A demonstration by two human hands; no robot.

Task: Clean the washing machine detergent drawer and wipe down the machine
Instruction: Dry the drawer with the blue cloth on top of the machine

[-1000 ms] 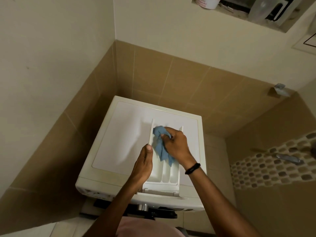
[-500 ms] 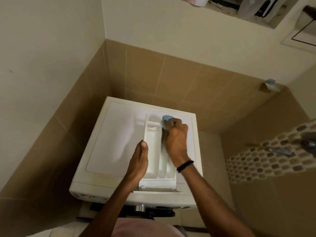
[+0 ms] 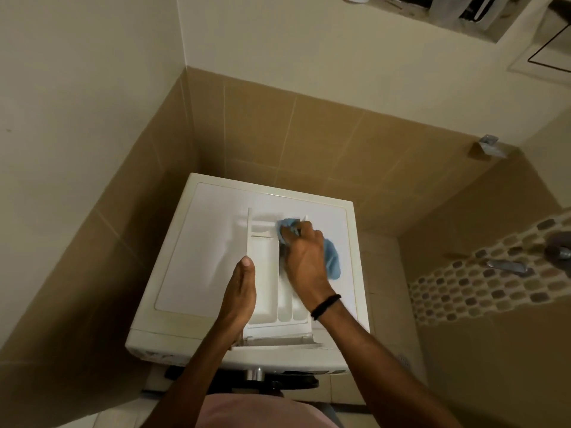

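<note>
The white detergent drawer (image 3: 262, 273) lies flat on top of the white washing machine (image 3: 197, 257), its compartments facing up. My right hand (image 3: 304, 261) grips a blue cloth (image 3: 332, 257) and presses it into the far right part of the drawer; cloth shows past my fingertips and beside my palm. My left hand (image 3: 241, 291) lies along the drawer's left wall, thumb up on the rim and the fingers hidden beneath the hand. A black band sits on my right wrist.
The machine stands in a corner of brown tiled walls. A metal tap (image 3: 506, 267) juts from the mosaic band on the right wall. A recessed shelf (image 3: 457, 13) with bottles is high above. The machine's dark door (image 3: 256, 379) shows below the front edge.
My right hand carried the cloth from the drawer's middle to its far right end, and part of the cloth now trails out right of the hand. My left hand stayed on the left wall.
</note>
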